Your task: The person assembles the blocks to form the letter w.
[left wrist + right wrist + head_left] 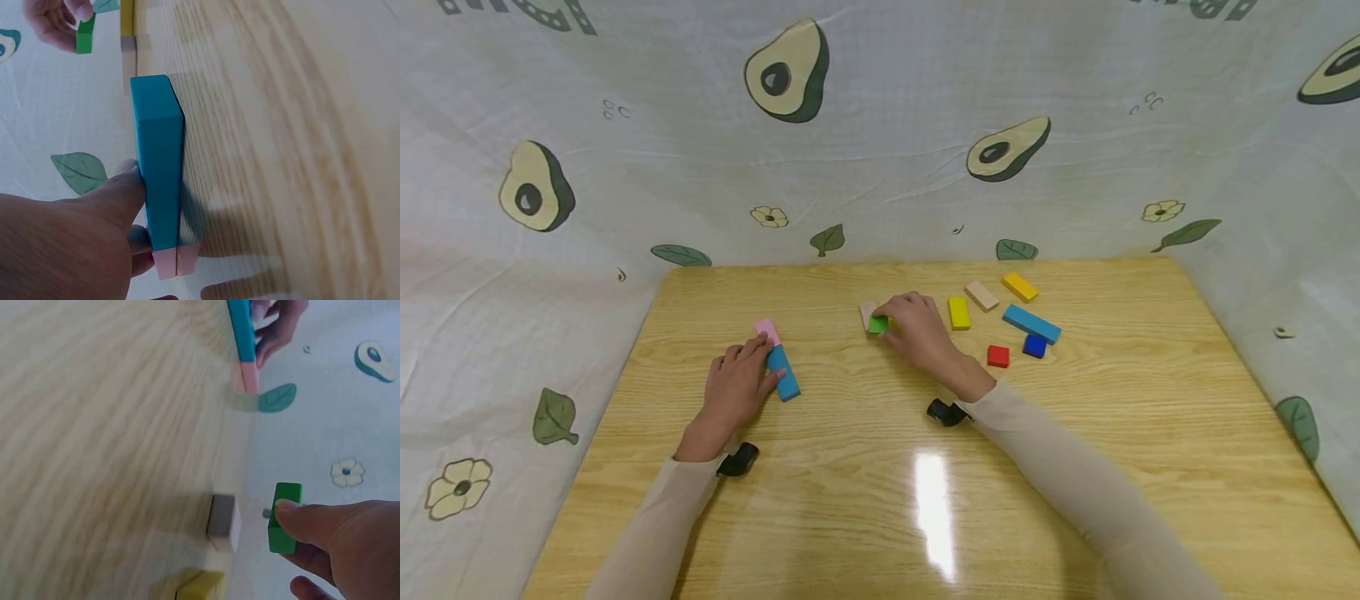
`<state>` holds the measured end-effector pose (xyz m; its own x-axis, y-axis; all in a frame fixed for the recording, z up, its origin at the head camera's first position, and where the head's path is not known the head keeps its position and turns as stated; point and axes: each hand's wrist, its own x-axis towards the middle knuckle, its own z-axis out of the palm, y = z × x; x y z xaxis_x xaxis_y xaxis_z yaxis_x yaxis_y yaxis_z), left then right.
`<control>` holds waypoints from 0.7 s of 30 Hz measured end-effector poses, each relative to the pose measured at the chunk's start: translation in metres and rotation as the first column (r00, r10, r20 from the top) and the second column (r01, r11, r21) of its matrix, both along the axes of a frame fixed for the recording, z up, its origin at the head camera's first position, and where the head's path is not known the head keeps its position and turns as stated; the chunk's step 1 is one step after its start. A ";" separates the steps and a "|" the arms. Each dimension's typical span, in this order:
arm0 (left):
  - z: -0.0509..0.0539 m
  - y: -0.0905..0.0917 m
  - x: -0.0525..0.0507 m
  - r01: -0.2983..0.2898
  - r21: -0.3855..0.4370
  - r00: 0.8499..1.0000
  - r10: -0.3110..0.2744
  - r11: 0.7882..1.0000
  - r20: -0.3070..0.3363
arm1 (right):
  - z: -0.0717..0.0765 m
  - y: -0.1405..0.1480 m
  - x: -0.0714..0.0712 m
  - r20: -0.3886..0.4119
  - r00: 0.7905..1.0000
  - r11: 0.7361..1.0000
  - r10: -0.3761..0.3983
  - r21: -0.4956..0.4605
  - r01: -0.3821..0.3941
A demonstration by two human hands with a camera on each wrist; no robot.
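Small bright-green rectangular block, smooth and flat-faced (878, 324), is up off the table, pinched between thumb and fingers of the right hand (917, 329); material unclear. Close by: a pale beige rectangular block (866, 313). Left hand (735, 387) has fingers loosely bent, fairly spread, touching a long blue rectangular block (782, 372) and a pink block (767, 329) that sit end to end. Right side: yellow rectangular block (958, 313), beige oblong block (981, 296), orange-yellow block (1020, 287), second long blue bar (1032, 323) with a dark-blue cube (1034, 346) just beside it, small red block (997, 357). Light wood-grain table (842, 467), white avocado-print fabric (887, 200) behind.
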<state>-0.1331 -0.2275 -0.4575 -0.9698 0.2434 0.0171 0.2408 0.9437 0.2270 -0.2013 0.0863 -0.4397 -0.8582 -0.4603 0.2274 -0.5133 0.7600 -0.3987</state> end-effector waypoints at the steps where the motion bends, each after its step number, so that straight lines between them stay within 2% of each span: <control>1: 0.000 0.000 0.000 -0.001 0.003 1.000 0.001 1.000 0.001 | -0.001 -0.003 0.002 0.000 1.000 1.000 0.006 0.004 -0.006; 10: -0.001 0.000 -0.002 -0.002 0.015 1.000 0.002 1.000 -0.002 | -0.006 -0.028 0.022 0.047 0.995 0.996 0.092 -0.001 -0.092; 21: -0.001 0.001 -0.001 -0.012 0.009 1.000 0.012 1.000 0.001 | -0.009 -0.052 0.047 0.073 0.978 0.978 0.197 0.058 -0.201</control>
<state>-0.1339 -0.2267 -0.4581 -0.9727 0.2315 0.0186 0.2293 0.9445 0.2352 -0.1545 0.0341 -0.4492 -0.7602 -0.6351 0.1369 -0.6306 0.6707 -0.3905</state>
